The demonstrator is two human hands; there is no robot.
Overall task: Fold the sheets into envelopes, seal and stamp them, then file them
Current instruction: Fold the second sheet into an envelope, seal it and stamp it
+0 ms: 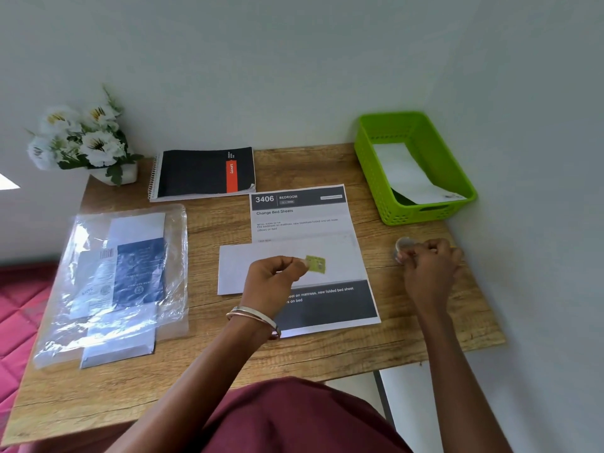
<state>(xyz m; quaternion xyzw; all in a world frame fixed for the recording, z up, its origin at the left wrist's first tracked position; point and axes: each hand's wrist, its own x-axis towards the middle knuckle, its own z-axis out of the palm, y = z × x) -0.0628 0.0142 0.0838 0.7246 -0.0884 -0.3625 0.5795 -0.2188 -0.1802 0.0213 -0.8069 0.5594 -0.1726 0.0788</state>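
Note:
A white envelope (242, 266) lies mid-table on top of a printed sheet (304, 220) headed "3406 Bedroom". My left hand (273, 279) hovers over the envelope and pinches a small green stamp (315, 264) between thumb and fingers. At the table's right edge, my right hand (428, 266) is closed around a small round greyish object (403, 246), blurred. A green plastic basket (376, 168) at the back right holds one white envelope (405, 171).
A clear plastic pack of envelopes (121, 279) lies on the left of the wooden table (202, 358). Behind it sit a black spiral notebook (202, 173) and a pot of white flowers (81, 138). The wall runs close along the back and right.

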